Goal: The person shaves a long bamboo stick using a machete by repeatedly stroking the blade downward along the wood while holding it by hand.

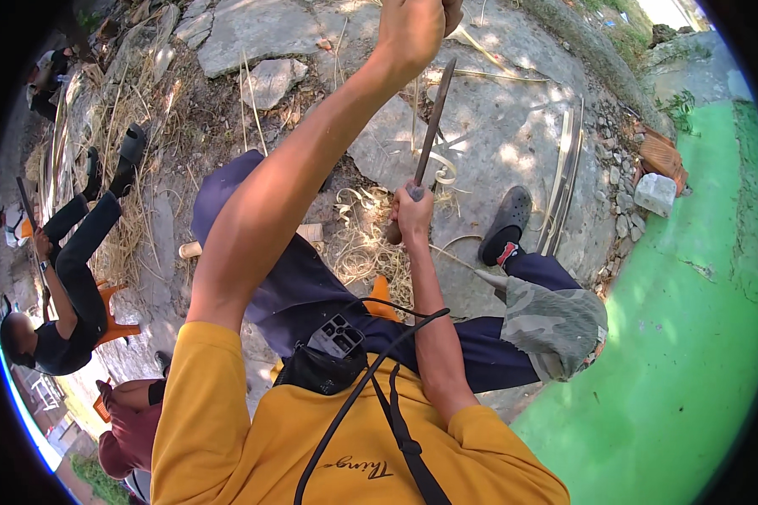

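Observation:
My right hand (413, 215) is closed round the handle of a knife (434, 126) in front of my lap. The long, dark blade points away from me, up and slightly right. My left arm stretches far forward, and my left hand (413, 34) is closed in a fist at the top edge. What it grips is hidden. Pale thin strips (484, 52) lie beside that fist, and another strip (415, 114) shows below it. Curled shavings (366, 240) are heaped on the ground between my legs. A camouflage cloth (547, 324) covers my right knee.
Cut bamboo (310, 232) lies beneath my left leg. Long strips (564, 177) rest beyond my right shoe (507, 223). Rubble and a pale block (655, 194) border the green floor (665, 337). At left, a seated person (72, 286) holds a long tool; other people are near.

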Motion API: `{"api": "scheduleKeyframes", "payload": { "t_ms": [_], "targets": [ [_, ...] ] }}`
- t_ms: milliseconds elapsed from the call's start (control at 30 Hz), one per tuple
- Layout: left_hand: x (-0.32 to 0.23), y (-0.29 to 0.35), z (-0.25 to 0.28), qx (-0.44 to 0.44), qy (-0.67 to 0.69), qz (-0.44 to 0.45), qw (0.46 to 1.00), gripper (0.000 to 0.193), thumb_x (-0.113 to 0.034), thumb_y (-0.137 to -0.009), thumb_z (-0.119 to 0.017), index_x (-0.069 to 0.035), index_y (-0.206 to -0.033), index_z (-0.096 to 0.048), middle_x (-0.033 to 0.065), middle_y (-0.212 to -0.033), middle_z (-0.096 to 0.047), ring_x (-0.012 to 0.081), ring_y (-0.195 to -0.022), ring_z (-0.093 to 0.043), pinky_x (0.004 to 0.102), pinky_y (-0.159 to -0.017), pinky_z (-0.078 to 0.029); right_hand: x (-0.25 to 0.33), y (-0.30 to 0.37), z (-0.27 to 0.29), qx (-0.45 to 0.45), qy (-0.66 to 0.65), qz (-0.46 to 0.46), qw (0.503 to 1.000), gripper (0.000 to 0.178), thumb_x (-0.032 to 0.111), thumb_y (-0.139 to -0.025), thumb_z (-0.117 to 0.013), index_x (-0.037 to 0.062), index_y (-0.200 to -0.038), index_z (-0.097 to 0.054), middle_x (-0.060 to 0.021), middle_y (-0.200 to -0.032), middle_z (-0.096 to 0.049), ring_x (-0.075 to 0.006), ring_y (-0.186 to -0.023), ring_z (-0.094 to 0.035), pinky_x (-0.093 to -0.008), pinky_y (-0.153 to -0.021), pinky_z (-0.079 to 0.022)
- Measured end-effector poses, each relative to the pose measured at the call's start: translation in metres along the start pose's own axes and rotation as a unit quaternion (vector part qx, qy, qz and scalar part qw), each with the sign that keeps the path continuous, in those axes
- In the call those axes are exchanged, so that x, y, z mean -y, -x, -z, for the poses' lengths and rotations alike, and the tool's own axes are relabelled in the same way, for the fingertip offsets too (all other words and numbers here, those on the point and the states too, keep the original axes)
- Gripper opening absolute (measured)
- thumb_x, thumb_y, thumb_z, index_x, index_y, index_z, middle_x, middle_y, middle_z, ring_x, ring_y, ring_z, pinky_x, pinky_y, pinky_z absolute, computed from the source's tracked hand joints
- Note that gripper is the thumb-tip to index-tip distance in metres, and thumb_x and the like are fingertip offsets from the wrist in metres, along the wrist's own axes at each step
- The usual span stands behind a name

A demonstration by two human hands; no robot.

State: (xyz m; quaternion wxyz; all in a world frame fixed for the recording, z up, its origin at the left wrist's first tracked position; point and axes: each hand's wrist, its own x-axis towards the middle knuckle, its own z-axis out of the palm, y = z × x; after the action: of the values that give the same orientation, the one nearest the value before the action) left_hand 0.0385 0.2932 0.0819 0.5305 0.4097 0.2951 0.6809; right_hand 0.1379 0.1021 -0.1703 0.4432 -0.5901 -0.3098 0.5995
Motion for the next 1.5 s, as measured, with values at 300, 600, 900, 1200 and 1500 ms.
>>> {"api": "scheduleKeyframes", "payload": {
  "t_ms": [300, 600, 900, 1200, 1500],
  "targets": [
    [-0.014, 0.004, -0.016, 0.048, 0.021, -0.022, 0.998, 0.041, -0.026, -0.102, -0.048, -0.015, -0.065, -0.032, -0.0057, -0.057, -0.024, 0.0074, -0.046, -0.022, 0.0285, -0.043, -0.019, -0.060, -0.012, 0.045, 0.001, 0.108, -0.150, 0.983, 0.017, 0.010, -0.077, -0.058, 0.0032, -0.062, -0.053, -0.0046, -0.053, -0.052, -0.0151, -0.040, -0.049, -0.0313, -0.040, -0.042],
    [-0.018, 0.014, -0.028, 0.065, -0.002, 0.000, 0.998, 0.043, -0.025, -0.102, -0.048, -0.012, -0.063, -0.034, -0.0050, -0.053, -0.026, 0.0071, -0.044, -0.021, 0.0290, -0.042, -0.017, 0.002, 0.003, 0.022, -0.033, 0.024, -0.097, 0.994, 0.019, 0.009, -0.083, -0.059, 0.0060, -0.066, -0.050, -0.0019, -0.054, -0.048, -0.0127, -0.040, -0.047, -0.0294, -0.039, -0.040],
    [-0.025, 0.019, -0.032, 0.070, -0.037, -0.004, 0.997, 0.043, -0.026, -0.100, -0.049, -0.015, -0.065, -0.028, -0.0062, -0.059, -0.019, 0.0067, -0.046, -0.015, 0.0275, -0.043, -0.013, -0.044, -0.008, 0.011, -0.058, 0.069, -0.072, 0.993, 0.017, 0.016, -0.077, -0.066, 0.0006, -0.073, -0.059, -0.0055, -0.057, -0.057, -0.0164, -0.047, -0.057, -0.0338, -0.045, -0.044],
    [-0.019, 0.007, -0.002, 0.007, -0.002, -0.003, 1.000, 0.043, -0.026, -0.102, -0.045, -0.016, -0.065, -0.026, -0.0054, -0.057, -0.016, 0.0072, -0.046, -0.012, 0.0296, -0.042, -0.011, -0.033, -0.001, 0.017, -0.081, 0.200, -0.024, 0.976, 0.028, 0.025, -0.075, -0.069, -0.0017, -0.082, -0.067, -0.0120, -0.063, -0.064, -0.0231, -0.055, -0.061, -0.0388, -0.057, -0.050],
    [-0.017, 0.019, -0.022, 0.050, -0.030, 0.000, 0.998, 0.044, -0.028, -0.102, -0.044, -0.016, -0.066, -0.023, -0.0044, -0.057, -0.015, 0.0081, -0.048, -0.009, 0.0301, -0.043, -0.010, -0.050, -0.017, 0.035, -0.086, 0.184, -0.060, 0.977, 0.031, 0.023, -0.074, -0.070, -0.0027, -0.091, -0.069, -0.0205, -0.077, -0.068, -0.0319, -0.072, -0.068, -0.0405, -0.068, -0.051]
  ]
}}
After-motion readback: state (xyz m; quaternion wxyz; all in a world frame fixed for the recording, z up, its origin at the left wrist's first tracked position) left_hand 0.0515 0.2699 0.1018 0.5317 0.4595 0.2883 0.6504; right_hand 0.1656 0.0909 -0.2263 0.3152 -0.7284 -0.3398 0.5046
